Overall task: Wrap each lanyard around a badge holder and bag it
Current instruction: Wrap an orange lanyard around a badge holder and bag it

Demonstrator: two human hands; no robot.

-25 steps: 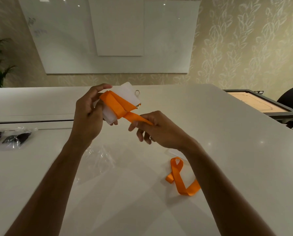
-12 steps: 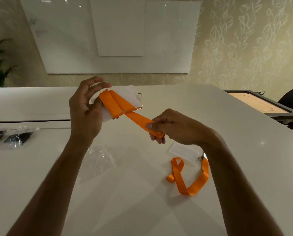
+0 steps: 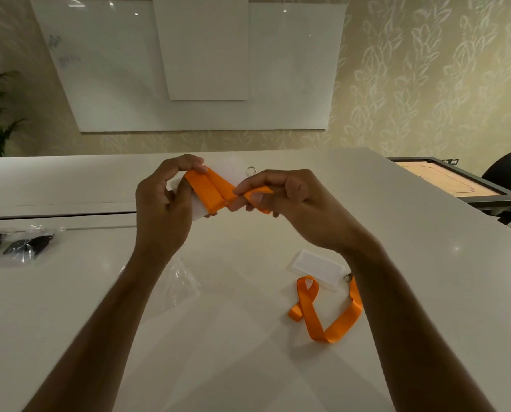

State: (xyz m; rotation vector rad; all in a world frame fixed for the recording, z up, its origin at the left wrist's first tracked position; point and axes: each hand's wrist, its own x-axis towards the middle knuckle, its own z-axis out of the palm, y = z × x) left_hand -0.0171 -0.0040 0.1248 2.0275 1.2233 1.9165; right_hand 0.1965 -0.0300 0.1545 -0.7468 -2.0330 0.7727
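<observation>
My left hand (image 3: 165,206) grips a white badge holder (image 3: 233,176) above the table, thumb and fingers pinning two turns of an orange lanyard (image 3: 211,190) across it. A metal ring (image 3: 251,170) sticks up from the holder's top edge. My right hand (image 3: 286,197) pinches the lanyard's free end close beside the holder. A second badge holder (image 3: 318,267) lies flat on the table at the right, with its own orange lanyard (image 3: 325,316) looped loosely beside it. A clear plastic bag (image 3: 177,281) lies on the table under my left forearm.
Two clear bags with dark contents (image 3: 13,246) lie at the far left of the white table (image 3: 248,367). A seam runs across the table behind them. A game board table (image 3: 444,181) and a dark chair (image 3: 509,173) stand at the right.
My right hand has carried the lanyard's free end up and left, close to the holder, shortening the loose strap. My left fingers have curled down over the wrapped turns.
</observation>
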